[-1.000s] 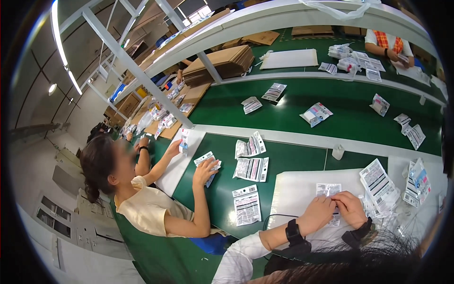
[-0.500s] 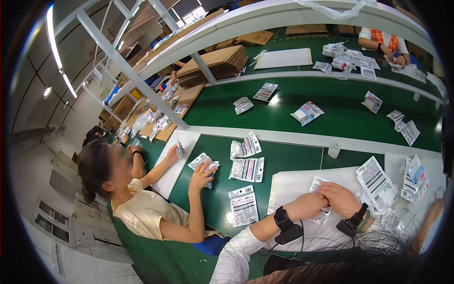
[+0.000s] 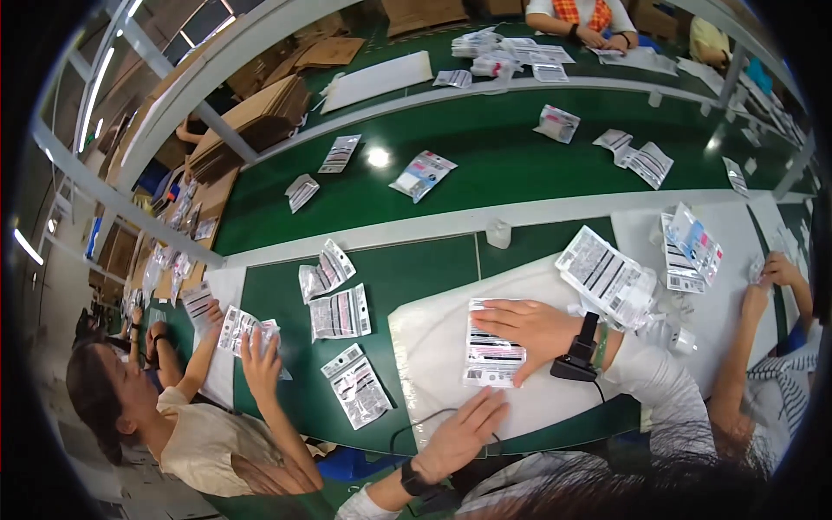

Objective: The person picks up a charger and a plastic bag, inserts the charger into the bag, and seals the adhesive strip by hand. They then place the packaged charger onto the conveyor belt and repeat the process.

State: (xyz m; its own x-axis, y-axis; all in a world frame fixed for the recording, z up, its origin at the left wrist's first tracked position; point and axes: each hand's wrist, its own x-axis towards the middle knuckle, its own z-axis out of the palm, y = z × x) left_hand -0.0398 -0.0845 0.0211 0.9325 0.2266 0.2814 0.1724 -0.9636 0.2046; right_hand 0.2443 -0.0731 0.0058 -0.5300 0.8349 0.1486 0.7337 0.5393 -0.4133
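Note:
A printed silver-white pouch (image 3: 494, 362) lies flat on a white sheet (image 3: 433, 347) in front of me. My right hand (image 3: 537, 334) rests flat across the pouch, fingers stretched to the left and thumb apart, covering its middle. At the pouch's near edge is my left hand (image 3: 464, 433), its fingers extended and nothing visible in them. Dark bands circle both wrists, the right one carrying a black box. Beyond my right hand, a stack of similar pouches (image 3: 607, 273) sits with clear plastic bags.
More pouches (image 3: 357, 386) lie on the green table to the left, beside a co-worker (image 3: 208, 416) handling some. Another pouch pile (image 3: 689, 251) is at the right, near another person's arms (image 3: 763, 303). A green belt (image 3: 485, 169) with scattered pouches runs behind a pale rail (image 3: 390, 232).
The view has turned to the right. My hands, earlier together over the pouch, have parted: the right has flattened onto it, the left has drawn back toward me.

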